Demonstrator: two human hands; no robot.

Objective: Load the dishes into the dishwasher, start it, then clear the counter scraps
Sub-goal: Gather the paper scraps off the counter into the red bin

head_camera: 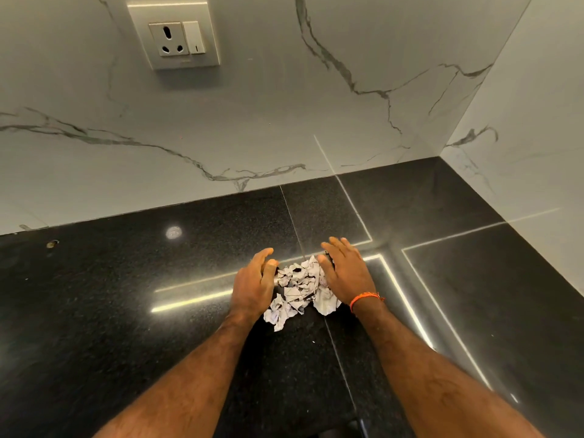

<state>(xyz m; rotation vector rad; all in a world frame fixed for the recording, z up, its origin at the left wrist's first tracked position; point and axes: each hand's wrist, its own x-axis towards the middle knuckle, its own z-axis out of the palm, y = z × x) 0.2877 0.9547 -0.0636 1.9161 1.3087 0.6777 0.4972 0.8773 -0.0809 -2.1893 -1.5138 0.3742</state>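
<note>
Crumpled paper scraps [300,287] lay on the black desk [126,311] between both hands: left hand [254,284] and right hand [346,271] spread, fingers relaxed, flanking and touching the pile

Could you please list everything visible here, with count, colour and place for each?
crumpled paper scraps: one pile, white, on the counter between the hands
small scrap: one, brownish, far left of the counter
counter: one, black speckled stone
backsplash: white marble with grey veins, behind and right
socket plate: one, white, with switch, upper left wall
wrist thread: one, orange, right wrist
left hand: fingers curved, at the pile's left edge
right hand: fingers straight, at the pile's right edge
</note>
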